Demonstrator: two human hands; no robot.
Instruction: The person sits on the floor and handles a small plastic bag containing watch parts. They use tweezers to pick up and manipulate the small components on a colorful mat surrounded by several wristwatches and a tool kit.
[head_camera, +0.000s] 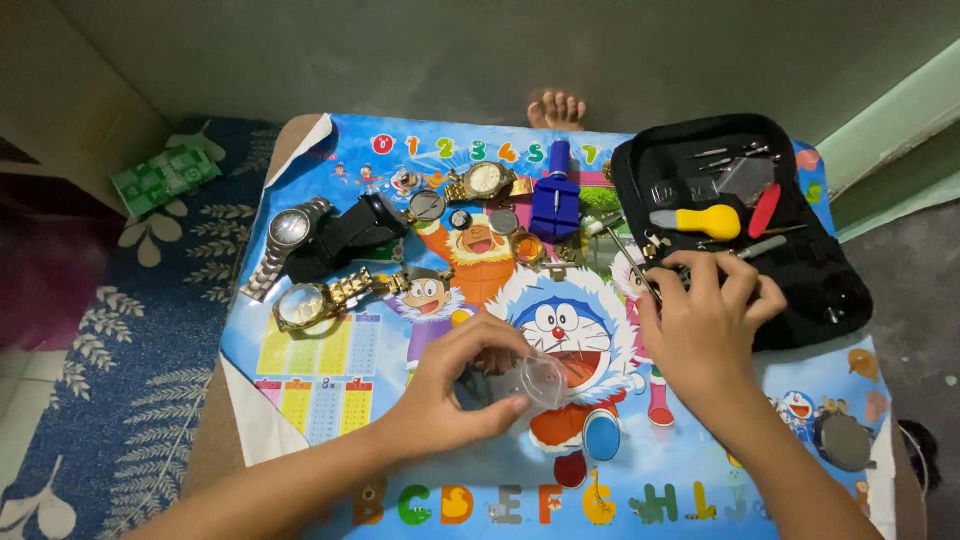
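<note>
My left hand (462, 385) rests on the low table and pinches a small clear plastic bag or round clear piece (545, 380) between thumb and fingers. My right hand (705, 325) reaches to the edge of an open black tool case (800, 270), its fingers curled over thin metal tools (650, 262) there; what it grips is hidden. Inside the case lie a yellow-handled tool (700, 221) and a red tool (765, 208).
A colourful cartoon mat (330, 390) covers the table. On it sit a silver watch (290, 232), a black watch (355, 232), a gold watch case (305, 305), a gold watch (488, 181), a blue link remover (556, 195) and small round parts. A bare foot (556, 110) shows beyond.
</note>
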